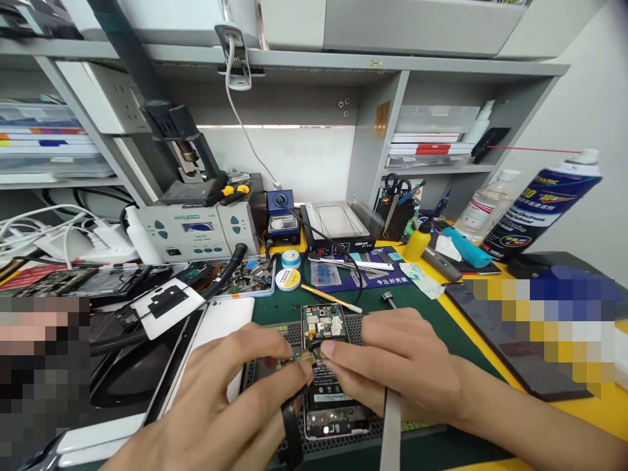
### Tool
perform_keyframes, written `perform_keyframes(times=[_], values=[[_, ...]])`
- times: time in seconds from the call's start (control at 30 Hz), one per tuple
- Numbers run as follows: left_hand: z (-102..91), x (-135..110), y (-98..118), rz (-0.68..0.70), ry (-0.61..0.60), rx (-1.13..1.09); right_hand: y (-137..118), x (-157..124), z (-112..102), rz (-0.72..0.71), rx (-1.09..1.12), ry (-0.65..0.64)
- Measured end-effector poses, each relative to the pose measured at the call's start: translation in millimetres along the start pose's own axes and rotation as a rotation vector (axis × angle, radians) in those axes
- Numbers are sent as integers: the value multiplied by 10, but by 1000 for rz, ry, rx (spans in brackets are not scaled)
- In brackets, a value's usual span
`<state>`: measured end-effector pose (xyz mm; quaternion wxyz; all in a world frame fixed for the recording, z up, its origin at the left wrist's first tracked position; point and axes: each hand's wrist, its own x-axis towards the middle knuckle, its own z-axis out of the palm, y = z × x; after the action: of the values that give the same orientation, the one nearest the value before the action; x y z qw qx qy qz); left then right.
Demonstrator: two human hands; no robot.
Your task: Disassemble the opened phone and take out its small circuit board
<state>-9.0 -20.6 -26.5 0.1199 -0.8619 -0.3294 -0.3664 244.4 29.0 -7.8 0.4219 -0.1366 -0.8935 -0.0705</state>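
An opened phone [326, 327] with its circuit board and battery showing lies on a dark perforated mat [422, 428] over the green work mat [426, 304]. My left hand [230, 399] and my right hand [392, 363] meet just above the phone's middle. Their fingertips pinch a small gold-coloured part [308, 356] between them. A black strip hangs below my left fingers and a grey strip [390, 432] runs down from under my right hand.
A white tablet [218, 324] and dark screen lie at left. At the back stand a grey rework station [196, 230], a small blue unit [280, 216] and a heating plate [336, 222]. At right are a spray can [544, 203], clear bottle [483, 206], yellow bottle [418, 241] and dark tablet [510, 340].
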Motion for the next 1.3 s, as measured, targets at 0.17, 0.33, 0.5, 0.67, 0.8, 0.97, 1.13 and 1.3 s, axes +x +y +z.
perform_keyframes(times=[0.17, 0.33, 0.5, 0.67, 0.8, 0.97, 1.13, 1.3], values=[[-32, 136, 8, -1, -9, -113, -11, 34, 55, 156, 190, 34], [19, 241, 29, -247, -29, -391, -48, 72, 17, 503, 478, -67], [46, 303, 53, -513, -103, -572, -38, 142, -102, 976, 773, -289], [30, 359, 86, -757, -251, -851, 25, 214, -121, 1260, 1050, -373], [36, 339, 73, -892, -302, -1092, 27, 253, -119, 1402, 1260, -435], [77, 282, 61, -1018, -337, -1227, 31, 267, -139, 1478, 1403, -474], [91, 306, 88, -1125, -305, -1336, 30, 245, -137, 1491, 1454, -453], [71, 360, 102, -1172, -297, -1392, 0, 204, -121, 1477, 1413, -392]])
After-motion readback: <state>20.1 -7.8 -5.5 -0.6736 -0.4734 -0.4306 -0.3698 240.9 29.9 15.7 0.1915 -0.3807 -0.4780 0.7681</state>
